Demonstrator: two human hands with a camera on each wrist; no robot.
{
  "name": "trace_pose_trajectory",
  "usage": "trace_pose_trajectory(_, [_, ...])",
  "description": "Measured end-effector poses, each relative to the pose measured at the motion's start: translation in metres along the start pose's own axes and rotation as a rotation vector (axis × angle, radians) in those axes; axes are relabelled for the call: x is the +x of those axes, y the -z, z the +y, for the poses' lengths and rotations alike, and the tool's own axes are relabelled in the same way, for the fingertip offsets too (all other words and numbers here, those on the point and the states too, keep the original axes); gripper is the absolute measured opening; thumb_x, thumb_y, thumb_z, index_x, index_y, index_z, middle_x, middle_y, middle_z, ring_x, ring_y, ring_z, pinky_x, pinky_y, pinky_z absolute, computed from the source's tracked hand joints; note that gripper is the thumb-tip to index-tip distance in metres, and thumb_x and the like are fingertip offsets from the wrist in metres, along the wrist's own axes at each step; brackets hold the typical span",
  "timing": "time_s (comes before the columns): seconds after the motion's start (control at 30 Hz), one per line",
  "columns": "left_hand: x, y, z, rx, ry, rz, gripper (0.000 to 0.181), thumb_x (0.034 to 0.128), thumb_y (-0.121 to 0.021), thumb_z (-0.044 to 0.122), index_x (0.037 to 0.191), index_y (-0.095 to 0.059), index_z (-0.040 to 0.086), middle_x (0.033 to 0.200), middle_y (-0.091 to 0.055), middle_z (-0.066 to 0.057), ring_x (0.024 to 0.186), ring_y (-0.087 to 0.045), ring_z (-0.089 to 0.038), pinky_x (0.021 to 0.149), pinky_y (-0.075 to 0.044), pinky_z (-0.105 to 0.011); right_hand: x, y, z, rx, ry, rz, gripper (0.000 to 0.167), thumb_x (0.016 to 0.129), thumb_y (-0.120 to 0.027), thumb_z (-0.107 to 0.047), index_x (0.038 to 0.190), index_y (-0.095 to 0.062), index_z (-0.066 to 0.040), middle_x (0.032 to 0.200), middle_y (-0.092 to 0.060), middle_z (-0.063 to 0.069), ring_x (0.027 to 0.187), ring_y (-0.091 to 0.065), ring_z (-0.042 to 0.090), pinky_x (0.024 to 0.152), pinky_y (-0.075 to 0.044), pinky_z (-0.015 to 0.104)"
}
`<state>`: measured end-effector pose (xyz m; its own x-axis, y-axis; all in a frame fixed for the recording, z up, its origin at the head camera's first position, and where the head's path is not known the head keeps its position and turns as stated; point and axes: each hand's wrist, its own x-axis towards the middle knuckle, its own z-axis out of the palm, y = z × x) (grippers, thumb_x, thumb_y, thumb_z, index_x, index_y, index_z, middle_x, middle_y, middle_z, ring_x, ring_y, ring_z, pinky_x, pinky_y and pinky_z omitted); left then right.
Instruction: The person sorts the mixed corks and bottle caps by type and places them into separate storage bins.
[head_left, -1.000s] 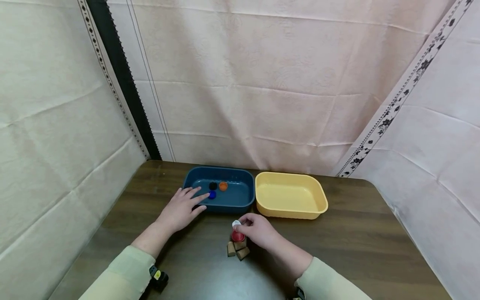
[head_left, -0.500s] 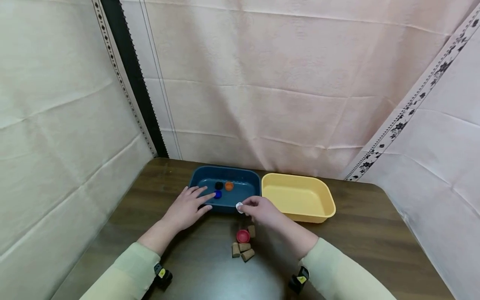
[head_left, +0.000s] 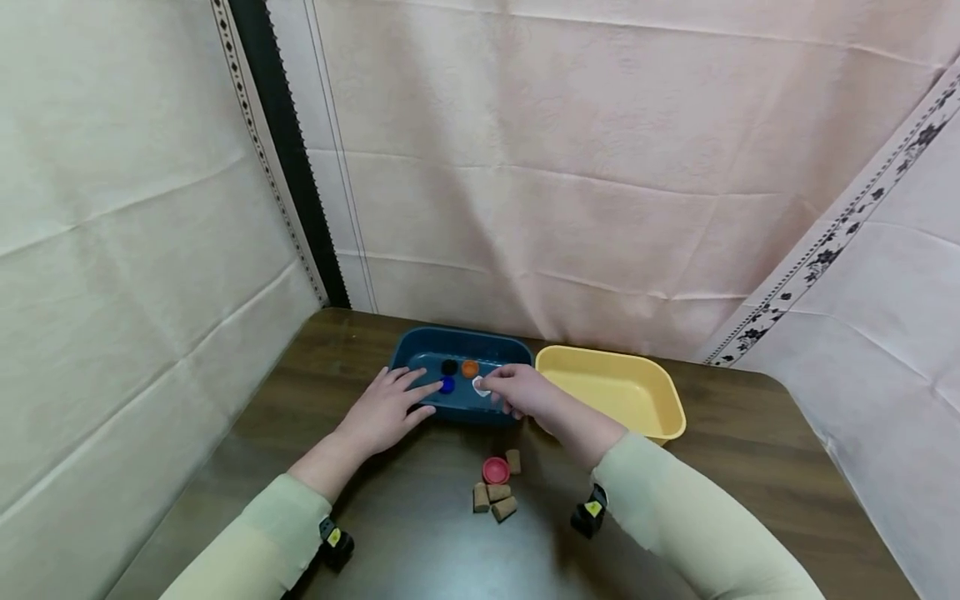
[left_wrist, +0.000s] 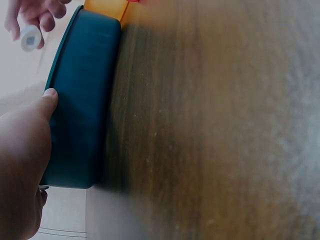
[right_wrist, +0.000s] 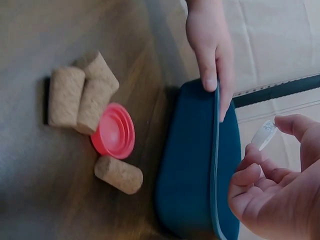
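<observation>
My right hand (head_left: pixel 527 392) pinches a white bottle cap (head_left: pixel 481 387) between thumb and fingertips, over the dark blue tray (head_left: pixel 457 412). The right wrist view shows this cap (right_wrist: pixel 264 134) on edge above the tray's rim. Inside the tray lie a black cap (head_left: pixel 449 367), an orange cap (head_left: pixel 470 368) and a blue cap (head_left: pixel 447 384). My left hand (head_left: pixel 386 410) rests at the tray's near left side with spread, straight fingers, its index fingertip near the blue cap. In the left wrist view, the left thumb (left_wrist: pixel 48 97) touches the rim.
A yellow tray (head_left: pixel 670 425) stands right beside the blue one. Nearer me on the wooden table, a red cap (head_left: pixel 496 471) lies among several corks (head_left: pixel 481 497). Cloth walls (head_left: pixel 600 208) rise behind the table and at both sides.
My right hand has lifted the white cap from beside the red cap and carried it away from me, over the blue tray. The left hand stays at the tray; the head view has shifted slightly.
</observation>
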<state>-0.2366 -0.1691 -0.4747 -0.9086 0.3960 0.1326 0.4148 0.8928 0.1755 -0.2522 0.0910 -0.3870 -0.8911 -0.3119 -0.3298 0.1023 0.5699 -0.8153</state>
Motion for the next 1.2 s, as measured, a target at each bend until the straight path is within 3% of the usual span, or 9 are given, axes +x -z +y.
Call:
trace_pose_trajectory(0.57, [-0.001, 0.0, 0.0, -0.021, 0.018, -0.034, 0.055, 0.0991, -0.044, 0.06, 0.15, -0.043, 0.039, 0.157, -0.038, -0.004, 0.145, -0.03, -0.034, 0.118, -0.014, -0.059, 0.052, -0.007, -0.005, -0.117, -0.119, -0.039, 0.037, 0.094, -0.067, -0.043, 0.103, -0.066, -0.007, 0.102, -0.067, 0.02, 0.061, -0.051, 0.017, 0.054, -0.044, 0.024])
trace_pose_trajectory(0.73, [0.0, 0.002, 0.001, -0.025, 0.018, -0.032, 0.055, 0.0994, -0.043, 0.06, 0.15, -0.043, 0.039, 0.157, -0.038, -0.004, 0.145, -0.029, -0.034, 0.119, -0.014, -0.058, 0.059, -0.009, -0.009, -0.118, -0.136, -0.053, 0.042, 0.095, -0.066, -0.044, 0.106, -0.067, -0.004, 0.095, -0.066, 0.016, 0.062, -0.05, 0.017, 0.056, -0.044, 0.025])
trace_pose_trajectory(1.0, [0.0, 0.005, 0.003, -0.014, 0.023, -0.035, 0.054, 0.0996, -0.045, 0.059, 0.15, -0.043, 0.039, 0.157, -0.039, -0.004, 0.144, -0.031, -0.034, 0.118, -0.016, -0.059, 0.078, -0.018, 0.005, -0.173, -0.206, 0.011, 0.037, 0.094, -0.067, -0.042, 0.104, -0.065, -0.006, 0.091, -0.066, 0.011, 0.071, -0.057, 0.021, 0.064, -0.049, 0.028])
trace_pose_trajectory(1.2, [0.001, 0.003, 0.001, -0.004, 0.02, -0.034, 0.055, 0.0998, -0.042, 0.06, 0.15, -0.042, 0.039, 0.157, -0.038, -0.003, 0.144, -0.031, -0.034, 0.118, -0.016, -0.059, 0.087, -0.022, 0.013, -0.32, -0.192, 0.08, 0.044, 0.091, -0.07, -0.046, 0.109, -0.064, -0.006, 0.092, -0.065, 0.01, 0.079, -0.061, 0.024, 0.071, -0.054, 0.034])
